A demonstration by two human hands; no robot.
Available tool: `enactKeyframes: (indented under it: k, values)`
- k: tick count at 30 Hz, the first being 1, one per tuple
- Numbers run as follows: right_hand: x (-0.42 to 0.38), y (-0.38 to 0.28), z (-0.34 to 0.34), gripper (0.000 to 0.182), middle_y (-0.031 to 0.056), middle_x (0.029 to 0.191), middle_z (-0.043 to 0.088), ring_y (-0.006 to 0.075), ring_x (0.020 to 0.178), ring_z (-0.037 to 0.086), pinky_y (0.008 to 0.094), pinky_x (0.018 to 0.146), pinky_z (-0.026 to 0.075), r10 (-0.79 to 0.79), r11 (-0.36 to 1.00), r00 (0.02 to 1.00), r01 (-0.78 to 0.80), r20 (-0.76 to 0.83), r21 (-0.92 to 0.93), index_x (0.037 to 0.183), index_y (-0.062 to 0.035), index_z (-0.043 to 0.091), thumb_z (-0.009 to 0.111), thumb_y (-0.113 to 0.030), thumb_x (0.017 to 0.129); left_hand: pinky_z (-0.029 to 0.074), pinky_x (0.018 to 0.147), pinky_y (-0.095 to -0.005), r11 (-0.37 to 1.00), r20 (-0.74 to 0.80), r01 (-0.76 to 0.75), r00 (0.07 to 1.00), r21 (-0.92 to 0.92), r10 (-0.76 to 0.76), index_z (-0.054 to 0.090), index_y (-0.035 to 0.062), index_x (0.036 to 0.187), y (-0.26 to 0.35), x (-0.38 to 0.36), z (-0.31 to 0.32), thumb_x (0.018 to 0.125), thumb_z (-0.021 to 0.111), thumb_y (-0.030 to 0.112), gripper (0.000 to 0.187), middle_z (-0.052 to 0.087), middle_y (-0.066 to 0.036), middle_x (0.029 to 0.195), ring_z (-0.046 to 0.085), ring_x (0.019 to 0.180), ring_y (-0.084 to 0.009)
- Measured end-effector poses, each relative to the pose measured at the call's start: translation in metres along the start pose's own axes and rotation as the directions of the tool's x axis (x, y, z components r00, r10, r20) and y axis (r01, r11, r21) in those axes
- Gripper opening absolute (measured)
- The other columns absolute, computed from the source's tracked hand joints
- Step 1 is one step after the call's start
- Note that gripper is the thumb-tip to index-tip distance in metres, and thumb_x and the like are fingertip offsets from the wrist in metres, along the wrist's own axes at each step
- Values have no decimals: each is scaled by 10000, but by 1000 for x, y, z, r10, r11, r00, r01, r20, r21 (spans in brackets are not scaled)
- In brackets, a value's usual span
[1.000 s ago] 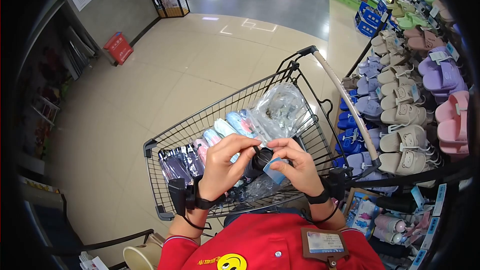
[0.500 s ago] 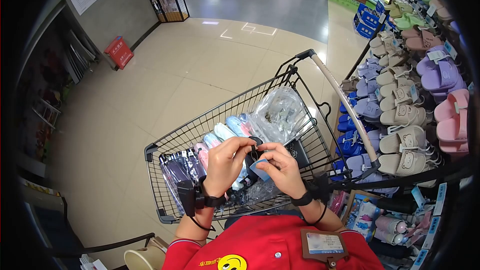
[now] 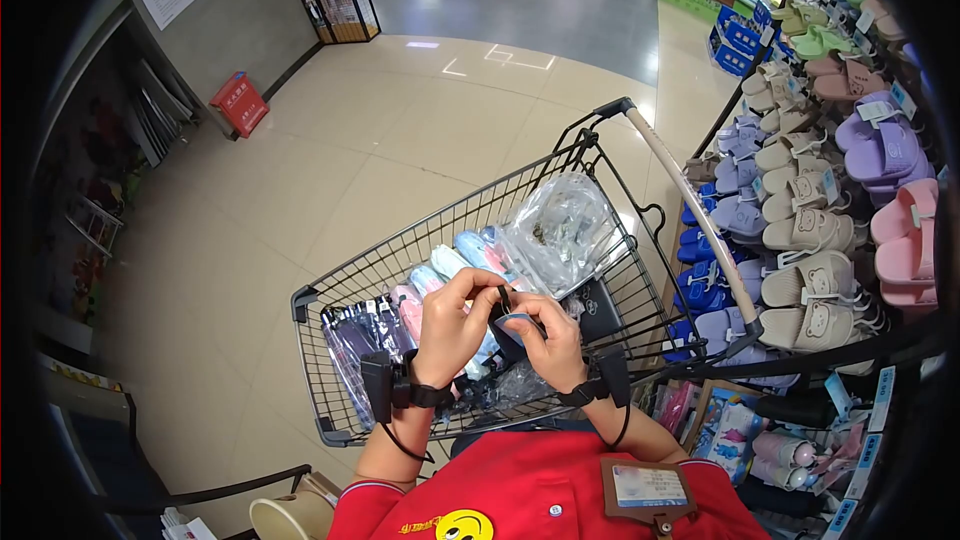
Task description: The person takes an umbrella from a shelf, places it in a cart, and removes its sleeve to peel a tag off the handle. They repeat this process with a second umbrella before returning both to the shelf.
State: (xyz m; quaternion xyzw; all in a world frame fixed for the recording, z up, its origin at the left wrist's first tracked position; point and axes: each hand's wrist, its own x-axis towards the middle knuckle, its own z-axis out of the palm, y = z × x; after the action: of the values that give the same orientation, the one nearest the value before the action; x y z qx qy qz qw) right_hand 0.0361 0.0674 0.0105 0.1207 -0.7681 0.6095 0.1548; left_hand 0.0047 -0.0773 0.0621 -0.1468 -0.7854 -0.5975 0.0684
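pinching a short black strap [image 3: 504,294] between thumb and forefinger, the left hand [image 3: 450,333] meets the right hand [image 3: 556,348] above a wire shopping cart [image 3: 440,212]. the right thumb and forefinger are closed on a blue tag [image 3: 515,320], just below the strap at about six o'clock from it. the fingertips of the two hands are nearly touching, with hardly any gap between thumb and forefinger on either side; the remaining fingers curl inward. the handling looks partway through: strap and tag are both in the fingers, neither let go, and whether the two are joined cannot be told at this size.

from the hands, a crumpled clear plastic bag [image 3: 562,228] lies in the cart at one o'clock, a black box [image 3: 598,314] at three, dark plastic-wrapped packages [image 3: 350,340] at nine and pastel wrapped bundles [image 3: 480,252] at eleven. the cart's beige handle [image 3: 690,195] slants past at two o'clock, in front of racked slippers [image 3: 805,225] in cream, lilac, blue and pink. a red box [image 3: 240,105] stands by the wall at ten o'clock, while the wearer's red shirt [image 3: 500,485], with a smiley badge [image 3: 464,526], fills six o'clock.
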Motion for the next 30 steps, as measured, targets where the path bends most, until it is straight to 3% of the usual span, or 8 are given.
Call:
enactKeyframes:
  k: [8, 10, 30]
  values:
    - [1, -2, 1, 129, 113, 971, 642, 280, 871, 604, 345, 739, 473, -85, 996, 996, 85, -7, 5, 863, -11, 596, 659, -107, 805, 510, 703, -244, 1000, 4, -15, 1000, 6, 15, 603, -47, 879, -4, 0, -3, 824, 563, -54, 69, 661, -87, 801, 642, 748, -137]
    - [2, -3, 1, 127, 112, 968, 642, 281, 867, 604, 344, 736, 473, -86, 996, 996, 86, -16, 10, 862, -10, 596, 660, -103, 802, 502, 632, -256, 998, -10, -56, 998, 35, 56, 605, -23, 878, -8, -1, -2, 822, 587, -25, 59, 660, -86, 766, 644, 713, -145]
    - [5, -5, -1, 121, 109, 959, 644, 288, 830, 597, 348, 705, 469, -155, 987, 987, 154, -29, -47, 852, -10, 595, 660, -96, 797, 502, 659, -260, 999, -20, -39, 999, -16, 38, 595, -27, 891, -9, -2, 1, 823, 575, -36, 71, 658, -84, 788, 642, 731, -149]
